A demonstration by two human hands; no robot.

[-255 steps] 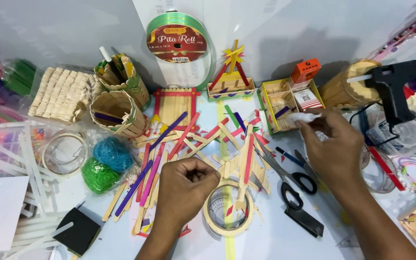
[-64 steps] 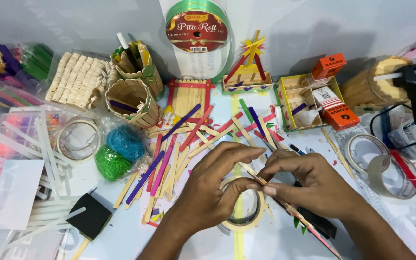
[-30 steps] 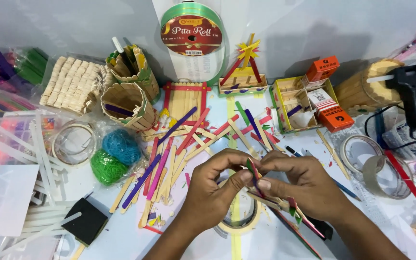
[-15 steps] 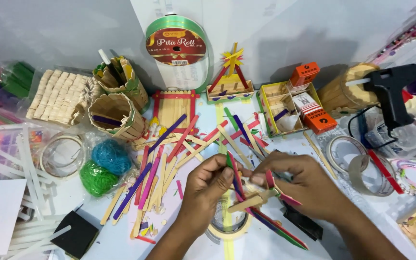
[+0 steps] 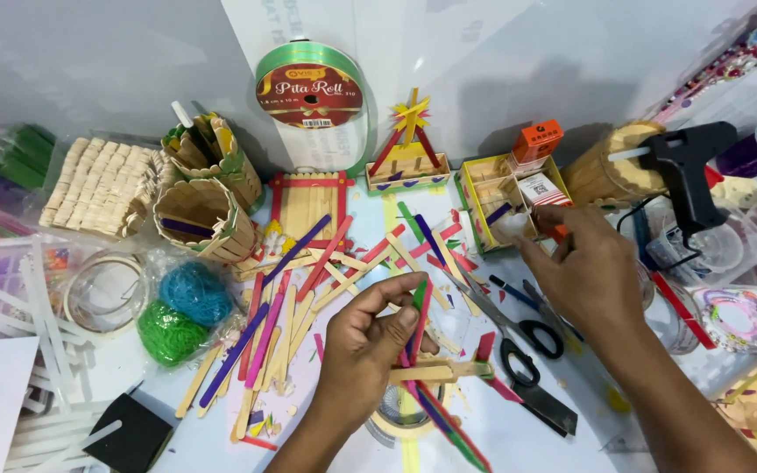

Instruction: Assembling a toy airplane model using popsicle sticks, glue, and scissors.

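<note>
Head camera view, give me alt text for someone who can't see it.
A person's left hand holds a small frame of coloured craft sticks above a cluttered craft table, while the right hand reaches toward a yellow stick-built tray. Loose sticks, scissors and a black glue gun lie around.

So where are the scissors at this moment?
In the head view, the black-handled scissors lie on the table right of centre, between the left hand holding joined craft sticks and the right hand.
</note>
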